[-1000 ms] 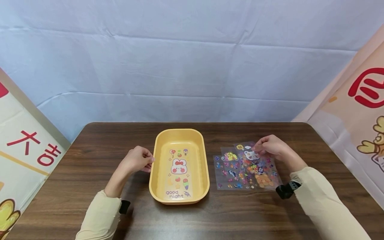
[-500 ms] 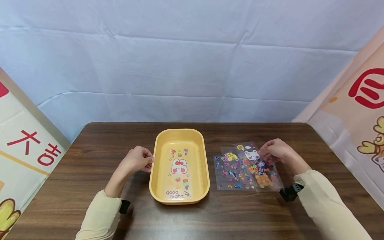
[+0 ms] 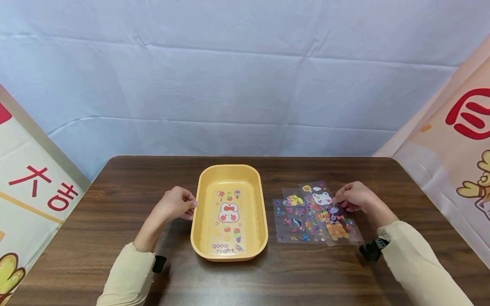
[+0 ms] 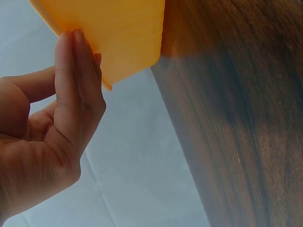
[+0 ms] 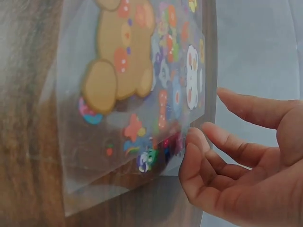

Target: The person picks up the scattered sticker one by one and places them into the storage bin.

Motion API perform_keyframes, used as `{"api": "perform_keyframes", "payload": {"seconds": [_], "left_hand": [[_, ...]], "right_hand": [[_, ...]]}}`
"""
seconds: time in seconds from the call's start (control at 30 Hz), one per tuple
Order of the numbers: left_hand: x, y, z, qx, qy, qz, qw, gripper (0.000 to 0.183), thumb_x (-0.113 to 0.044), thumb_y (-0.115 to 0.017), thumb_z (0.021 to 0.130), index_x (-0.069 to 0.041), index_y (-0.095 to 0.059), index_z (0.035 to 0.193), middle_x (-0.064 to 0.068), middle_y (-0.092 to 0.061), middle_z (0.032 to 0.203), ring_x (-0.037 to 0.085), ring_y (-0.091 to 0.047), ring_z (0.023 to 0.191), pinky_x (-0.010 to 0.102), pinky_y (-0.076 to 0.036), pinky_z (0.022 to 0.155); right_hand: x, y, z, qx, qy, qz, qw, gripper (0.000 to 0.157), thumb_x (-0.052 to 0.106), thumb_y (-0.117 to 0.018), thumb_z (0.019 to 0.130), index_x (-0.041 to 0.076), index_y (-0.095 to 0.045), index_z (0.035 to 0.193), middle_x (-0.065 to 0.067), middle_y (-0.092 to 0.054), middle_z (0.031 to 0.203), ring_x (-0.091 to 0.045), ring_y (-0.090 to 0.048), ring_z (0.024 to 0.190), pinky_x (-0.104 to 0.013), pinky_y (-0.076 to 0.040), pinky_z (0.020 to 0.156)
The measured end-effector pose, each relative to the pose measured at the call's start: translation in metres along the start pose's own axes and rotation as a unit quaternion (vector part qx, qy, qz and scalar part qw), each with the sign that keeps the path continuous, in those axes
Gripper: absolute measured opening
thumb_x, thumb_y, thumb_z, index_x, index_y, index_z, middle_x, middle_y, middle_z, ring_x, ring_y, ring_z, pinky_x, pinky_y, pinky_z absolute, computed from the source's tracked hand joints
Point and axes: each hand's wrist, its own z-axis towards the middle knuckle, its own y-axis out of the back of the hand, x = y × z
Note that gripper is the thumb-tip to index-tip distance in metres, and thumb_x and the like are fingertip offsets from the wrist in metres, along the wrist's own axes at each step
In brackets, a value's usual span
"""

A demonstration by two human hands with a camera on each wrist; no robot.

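Note:
My left hand [image 3: 177, 203] grips the left rim of a yellow plastic tray [image 3: 194, 238]. In the left wrist view, the straight fingers of my left hand [image 4: 71, 99] lie along the outer wall of the tray [image 4: 128, 38]. A clear sticker sheet [image 3: 228, 212] with a white bunny and "good night" lettering lies inside the tray. Overlapping clear sticker sheets [image 3: 302, 221] rest on the table to its right. My right hand [image 3: 356, 197] is at their right edge. In the right wrist view, its thumb stands apart from its bent fingers, beside the sticker sheets [image 5: 125, 56]; contact is unclear.
The dark wooden table [image 3: 245, 284] has a far edge close behind the tray. A pale cloth backdrop [image 3: 237, 93] hangs beyond it. Printed banners flank the table, a left banner [image 3: 34, 199] and a right banner [image 3: 455, 157]. Each wrist wears a black camera.
My right hand has slid a little right and toward me, from over the white bear sticker to the sheets' right edge. My left hand and the tray have stayed in place.

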Motion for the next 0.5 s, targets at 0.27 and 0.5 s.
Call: {"api": "perform_keyframes", "payload": {"seconds": [0.27,0.5], "left_hand": [[0.001,0.0002,0.0015,0.0,0.001,-0.002,1.0,0.012,-0.002,-0.056,0.089,0.008,-0.062,0.087,0.013,-0.061,0.071,0.016,-0.063,0.057,0.035,-0.057,0.06],[0.0016,0.0001,0.0009,0.002,-0.003,-0.002,1.0,0.012,-0.001,-0.056,0.09,0.009,-0.061,0.087,0.013,-0.061,0.072,0.017,-0.062,0.057,0.035,-0.057,0.059]], "right_hand": [[-0.0055,-0.0043,0.0023,-0.008,0.0,-0.011,1.0,0.022,0.009,-0.066,0.081,-0.009,-0.057,0.092,-0.006,-0.052,0.073,-0.017,-0.049,0.064,-0.03,-0.05,0.054],[-0.0048,-0.0066,0.001,-0.017,0.001,-0.022,1.0,0.02,0.008,-0.067,0.079,-0.007,-0.057,0.087,-0.005,-0.049,0.071,-0.017,-0.048,0.063,-0.03,-0.05,0.053]]}}
